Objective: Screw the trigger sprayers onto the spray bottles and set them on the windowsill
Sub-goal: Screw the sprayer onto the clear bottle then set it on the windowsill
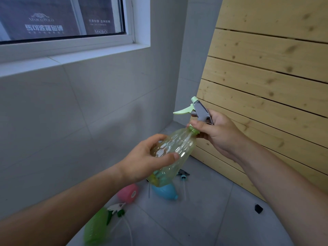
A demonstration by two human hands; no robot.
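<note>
A clear yellow-green spray bottle (pixel 179 148) is held tilted in the air, neck up to the right. My left hand (pixel 147 160) wraps around its body. My right hand (pixel 214 132) grips the grey and pale green trigger sprayer (pixel 197 110) at the bottle's neck, fingers on the green collar. The white windowsill (pixel 74 55) runs across the upper left, bare in the part I can see.
On the grey tiled floor lie a blue bottle (pixel 166 191), a pink bottle (pixel 128 192), a green bottle (pixel 96 226), a white and green sprayer (pixel 117 208) and a blue-collared sprayer (pixel 183 174). A pine slat panel (pixel 266 77) leans on the right. A small black piece (pixel 258 208) lies near it.
</note>
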